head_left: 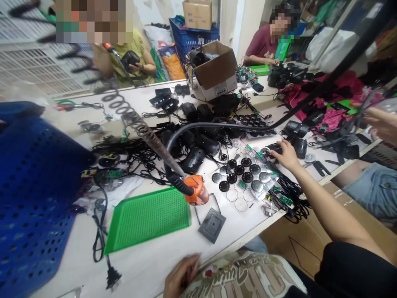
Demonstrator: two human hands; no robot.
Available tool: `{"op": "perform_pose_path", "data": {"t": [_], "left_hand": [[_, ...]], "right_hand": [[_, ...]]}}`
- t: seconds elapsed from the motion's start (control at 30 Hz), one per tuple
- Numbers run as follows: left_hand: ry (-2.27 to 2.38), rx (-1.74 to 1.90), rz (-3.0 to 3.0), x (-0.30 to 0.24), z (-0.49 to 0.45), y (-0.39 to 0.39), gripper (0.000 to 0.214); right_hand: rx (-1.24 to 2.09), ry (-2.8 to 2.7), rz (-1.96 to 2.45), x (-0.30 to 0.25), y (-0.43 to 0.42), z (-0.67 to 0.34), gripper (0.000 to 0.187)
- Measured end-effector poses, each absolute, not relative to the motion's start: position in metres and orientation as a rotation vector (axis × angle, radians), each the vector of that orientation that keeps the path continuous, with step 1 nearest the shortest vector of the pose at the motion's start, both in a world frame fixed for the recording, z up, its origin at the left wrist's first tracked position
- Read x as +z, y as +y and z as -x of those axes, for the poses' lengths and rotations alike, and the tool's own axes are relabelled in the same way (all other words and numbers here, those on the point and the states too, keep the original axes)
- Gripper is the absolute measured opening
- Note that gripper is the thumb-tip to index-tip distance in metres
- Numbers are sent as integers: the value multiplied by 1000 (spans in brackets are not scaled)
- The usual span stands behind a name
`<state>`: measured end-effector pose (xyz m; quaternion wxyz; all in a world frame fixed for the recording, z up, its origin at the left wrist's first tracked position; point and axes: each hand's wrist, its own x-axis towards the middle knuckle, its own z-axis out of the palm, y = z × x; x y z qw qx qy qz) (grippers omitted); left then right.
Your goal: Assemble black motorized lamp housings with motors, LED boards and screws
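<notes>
My right hand (285, 155) reaches out over the table, fingers apart, its tips at a dark housing among small parts; the exact contact is unclear. Just left of it, black round discs (239, 170) and shiny metal discs (257, 186) lie on a white sheet marked with circles. Close to my body at the table's front edge is my left hand (182, 274), loosely curled and a little blurred, with nothing visible in it. Between the hands an orange electric screwdriver (197, 190) hangs from a coiled spring, above a black square plate (212, 225).
A green perforated tray (151, 214) lies left of centre, beside a blue basket (37, 198). A power cord's plug (113, 277) is at front left. Black housings (207, 144) and cables fill the middle. A cardboard box (214, 72) stands behind; other people sit around the table.
</notes>
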<state>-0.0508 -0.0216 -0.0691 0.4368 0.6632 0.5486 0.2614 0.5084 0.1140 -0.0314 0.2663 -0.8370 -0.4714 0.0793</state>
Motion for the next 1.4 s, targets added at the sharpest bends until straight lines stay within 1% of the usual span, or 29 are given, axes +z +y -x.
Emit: {"op": "perform_pose_path", "data": {"t": [0.07, 0.13, 0.2, 0.3, 0.37, 0.5, 0.57, 0.63, 0.77, 0.8, 0.83, 0.9, 0.97, 1.07, 1.1, 1.17, 1.2, 1.27, 1.33, 1.4], "left_hand": [[1390, 651, -1627, -70, 49, -24, 24], [1377, 670, -1617, -71, 47, -25, 26], [1355, 690, -1611, -72, 47, -26, 27], [1339, 717, -1612, -73, 47, -26, 30], [1329, 737, -1624, -73, 47, -26, 30], [1319, 684, -1606, -74, 49, -23, 33], [1310, 661, -1543, -74, 52, -19, 38], [1269, 657, -1462, -70, 53, -13, 43], [1094, 619, -1291, -46, 41, 8, 42], [1022, 595, -1250, -37, 33, 14, 40], [922, 572, -1203, -27, 24, 19, 39], [711, 628, -1039, -8, 1, 31, 44], [505, 507, -832, 4, -22, 40, 53], [273, 310, -626, 7, -46, 48, 75], [220, 274, -575, 6, -50, 47, 84], [165, 248, -514, 2, -52, 43, 95], [157, 246, -502, 1, -52, 40, 97], [163, 251, -499, -1, -50, 34, 93], [194, 284, -509, -1, -45, 30, 86], [286, 407, -545, 0, -37, 27, 77]], "right_hand": [[266, -1347, 2138, -30, 97, -476, 66], [334, -1377, 2051, -32, 79, -447, 57], [388, -1360, 2003, -33, 63, -428, 52], [441, -1313, 1979, -32, 45, -416, 50], [518, -1276, 1933, -27, 33, -413, 57], [820, -1128, 1627, -15, -2, -406, 90], [853, -1080, 1547, -9, -23, -395, 96], [873, -1027, 1418, -1, -41, -374, 87], [978, -966, 968, 23, -55, -310, 45], [992, -978, 943, 32, -54, -293, 37], [987, -989, 974, 41, -52, -277, 35], [1212, -1119, 1051, 60, -47, -253, 33], [1557, -1198, 993, 76, -39, -238, 31], [2086, -1200, 753, 86, -20, -226, 33], [2248, -1193, 663, 85, -14, -222, 34], [2543, -1174, 486, 78, -3, -212, 35], [2659, -1139, 415, 73, 1, -206, 36], [2816, -1029, 331, 63, 7, -195, 37], [2903, -947, 307, 57, 9, -187, 38], [2963, -959, 315, 58, 8, -186, 41]]}}
